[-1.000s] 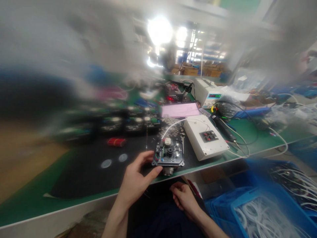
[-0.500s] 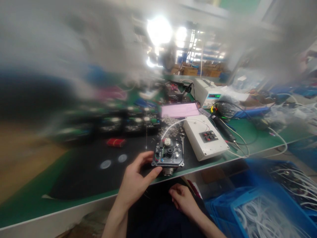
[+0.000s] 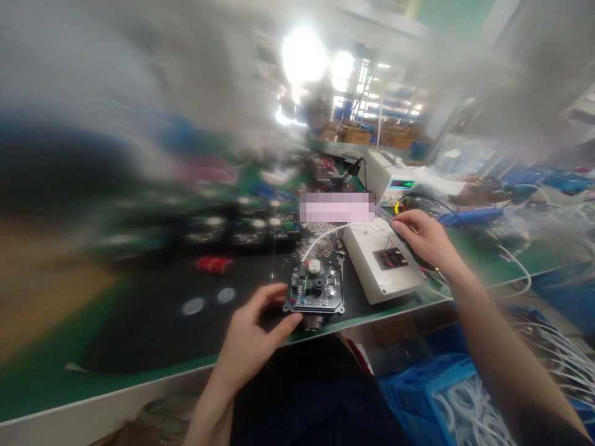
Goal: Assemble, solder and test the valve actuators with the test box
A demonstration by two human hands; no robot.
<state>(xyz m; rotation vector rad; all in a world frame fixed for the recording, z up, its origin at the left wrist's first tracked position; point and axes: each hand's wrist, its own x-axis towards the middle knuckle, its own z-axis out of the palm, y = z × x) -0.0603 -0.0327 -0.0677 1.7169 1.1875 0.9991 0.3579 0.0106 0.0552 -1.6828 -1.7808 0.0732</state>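
Observation:
My left hand (image 3: 253,334) grips the near left corner of a black square housing (image 3: 316,290) with its thumb and fingers. The housing carries a circuit board with a round black part in the middle and a white block behind it. A metal connector (image 3: 313,323) sticks out at its front. My right hand (image 3: 421,238) is over the right edge of a white box (image 3: 372,248), thumb and fingers stretched forward and slightly apart. Beneath this hand lies the electric screwdriver, almost wholly hidden; only its metal tip (image 3: 437,271) shows.
A white cable (image 3: 325,233) arches from the housing to terminals on the white box. Small hardware (image 3: 323,241) lies behind the housing. Left are a red bundle (image 3: 214,265) and two clear discs (image 3: 193,306). A power supply (image 3: 388,174) stands behind; a blue crate (image 3: 413,402) sits below right.
My right hand has risen from my lap to the screwdriver beside the white box. My left hand and the housing stay almost where they were.

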